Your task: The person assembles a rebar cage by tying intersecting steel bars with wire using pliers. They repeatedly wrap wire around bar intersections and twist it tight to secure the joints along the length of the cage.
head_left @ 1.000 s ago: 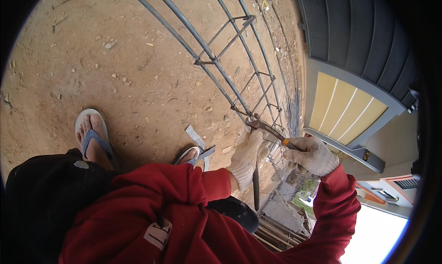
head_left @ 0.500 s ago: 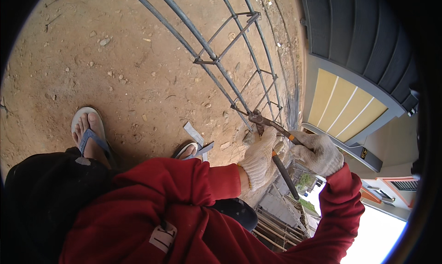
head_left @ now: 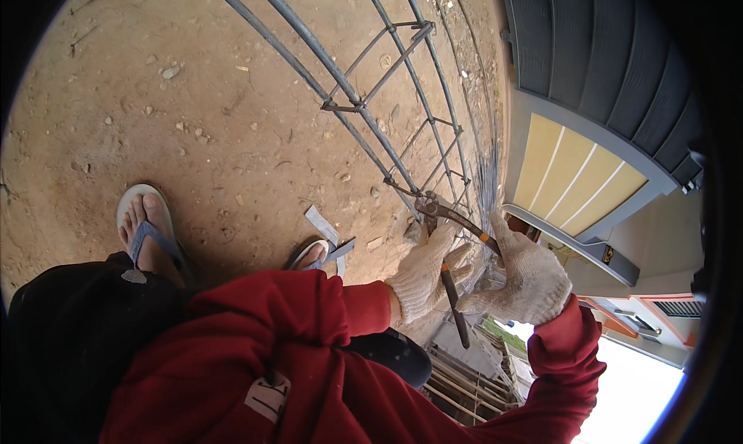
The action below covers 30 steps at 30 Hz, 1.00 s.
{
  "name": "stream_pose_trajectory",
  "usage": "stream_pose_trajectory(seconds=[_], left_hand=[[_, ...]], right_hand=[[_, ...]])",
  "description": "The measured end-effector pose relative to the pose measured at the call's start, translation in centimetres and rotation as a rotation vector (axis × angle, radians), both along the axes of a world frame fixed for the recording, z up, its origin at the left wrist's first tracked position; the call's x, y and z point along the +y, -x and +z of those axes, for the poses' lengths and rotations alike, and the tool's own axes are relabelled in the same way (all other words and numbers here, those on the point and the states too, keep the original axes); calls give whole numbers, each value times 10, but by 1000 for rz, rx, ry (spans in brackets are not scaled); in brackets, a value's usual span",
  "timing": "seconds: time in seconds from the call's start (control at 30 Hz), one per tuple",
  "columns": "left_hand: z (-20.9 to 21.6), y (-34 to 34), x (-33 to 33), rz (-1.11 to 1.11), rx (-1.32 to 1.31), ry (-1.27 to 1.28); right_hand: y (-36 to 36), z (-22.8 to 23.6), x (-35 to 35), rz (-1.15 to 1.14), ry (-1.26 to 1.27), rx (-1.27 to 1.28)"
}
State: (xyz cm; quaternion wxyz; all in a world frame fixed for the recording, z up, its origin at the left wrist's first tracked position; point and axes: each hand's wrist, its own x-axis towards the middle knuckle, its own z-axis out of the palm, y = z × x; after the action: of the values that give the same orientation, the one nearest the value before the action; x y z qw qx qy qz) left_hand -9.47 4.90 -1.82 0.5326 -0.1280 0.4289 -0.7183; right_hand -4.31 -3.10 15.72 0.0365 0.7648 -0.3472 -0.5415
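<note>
Forking brown pincers (head_left: 431, 209), orange-banded handles (head_left: 456, 301)

head | left hand (head_left: 422, 274): gloved, against lower handle of pincers (head_left: 464, 223), grip partly hidden | right hand (head_left: 530, 277): gloved, fingers spread at upper handle | steel-bar cage (head_left: 358, 106): above left hand, pincers' head at its near end | grey strips (head_left: 323, 224): left of left hand | dark roof (head_left: 611, 65): above right hand

brown dirt ground (head_left: 193, 126) | yellow wall panel (head_left: 559, 177), grey frame (head_left: 522, 134) | bright white sky (head_left: 628, 397)
</note>
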Motion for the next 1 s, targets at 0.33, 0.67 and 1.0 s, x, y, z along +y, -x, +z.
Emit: stream_pose_trajectory(seconds=[0.33, 0.67, 1.0], left_hand=[[-2, 0, -2, 2, 32, 18], [0, 0, -8, 22, 75, 64], [0, 10, -9, -23, -142, -6]], right_hand=[[16, -3, -11, -56, -27, -70], [13, 0, 1, 67, -77, 26], [29, -15, 38, 170, 163, 1]])
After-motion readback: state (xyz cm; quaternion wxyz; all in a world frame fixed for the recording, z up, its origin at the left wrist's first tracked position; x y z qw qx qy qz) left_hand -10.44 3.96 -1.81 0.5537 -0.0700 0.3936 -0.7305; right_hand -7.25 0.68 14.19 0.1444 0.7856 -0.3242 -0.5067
